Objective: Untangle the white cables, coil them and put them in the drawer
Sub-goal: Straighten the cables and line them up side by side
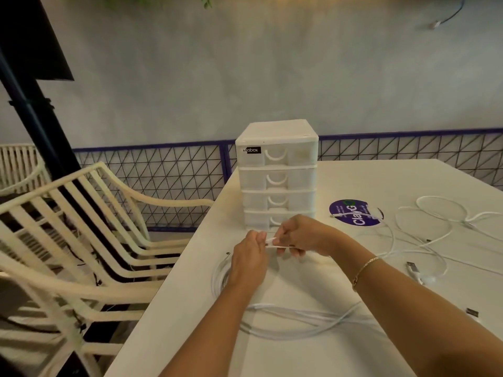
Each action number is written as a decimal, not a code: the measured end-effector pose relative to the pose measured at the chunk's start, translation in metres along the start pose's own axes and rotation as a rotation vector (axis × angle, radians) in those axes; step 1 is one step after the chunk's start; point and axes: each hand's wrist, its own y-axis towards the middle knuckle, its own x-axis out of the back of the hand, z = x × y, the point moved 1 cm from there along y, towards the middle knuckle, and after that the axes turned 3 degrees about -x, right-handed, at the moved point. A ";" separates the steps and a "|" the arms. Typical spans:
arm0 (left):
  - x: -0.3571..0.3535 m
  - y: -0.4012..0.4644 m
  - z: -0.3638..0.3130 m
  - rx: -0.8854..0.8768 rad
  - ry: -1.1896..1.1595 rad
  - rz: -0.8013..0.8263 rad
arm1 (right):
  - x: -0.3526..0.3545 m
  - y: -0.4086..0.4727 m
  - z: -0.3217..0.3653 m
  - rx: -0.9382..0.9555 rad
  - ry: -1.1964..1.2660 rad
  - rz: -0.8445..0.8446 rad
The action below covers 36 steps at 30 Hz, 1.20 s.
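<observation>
My left hand (250, 257) and my right hand (302, 236) meet just in front of the white drawer unit (276, 170). Both pinch the same short stretch of white cable (275, 244) between them. Under my left hand a coiled part of a white cable (219, 276) lies on the table. More of this cable loops across the table under my forearms (299, 318). Loose white cables (435, 227) with plugs spread out at the right. All the drawers look closed.
The white table (340, 175) has its left edge close to cream slatted chairs (81, 240). A round purple sticker (353, 213) lies right of the drawer unit. A USB plug (413, 268) and a small dark connector (472, 312) lie at the right.
</observation>
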 end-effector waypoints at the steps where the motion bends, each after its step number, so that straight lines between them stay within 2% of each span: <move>1: 0.001 -0.001 0.000 -0.009 -0.011 0.007 | 0.001 -0.003 0.001 -0.016 -0.049 -0.010; 4: 0.000 -0.001 0.001 -0.006 -0.015 0.033 | 0.002 -0.012 0.006 -0.081 -0.154 0.025; 7: 0.000 0.003 0.002 0.029 -0.001 0.063 | -0.008 -0.019 0.012 0.036 -0.500 -0.041; 9: 0.000 0.003 0.000 0.021 0.015 0.084 | -0.013 -0.022 0.011 0.116 -0.594 -0.094; 14: -0.001 -0.004 -0.004 -0.139 -0.031 0.131 | 0.006 -0.007 -0.002 0.065 -0.347 -0.227; 19: -0.002 0.004 0.001 -0.018 0.012 0.096 | -0.007 -0.012 -0.001 0.180 -0.599 -0.188; 21: -0.005 0.007 -0.002 -0.030 0.025 0.126 | -0.005 -0.018 -0.005 0.200 -0.639 -0.163; 26: -0.001 0.004 0.003 -0.053 -0.044 0.175 | -0.001 -0.004 -0.015 0.102 -0.529 -0.245; 32: 0.014 0.015 0.016 0.047 -0.130 0.443 | -0.009 0.002 -0.024 0.113 -0.427 -0.249; 36: 0.018 0.020 0.020 0.072 -0.099 0.437 | -0.006 0.002 -0.023 0.115 -0.396 -0.276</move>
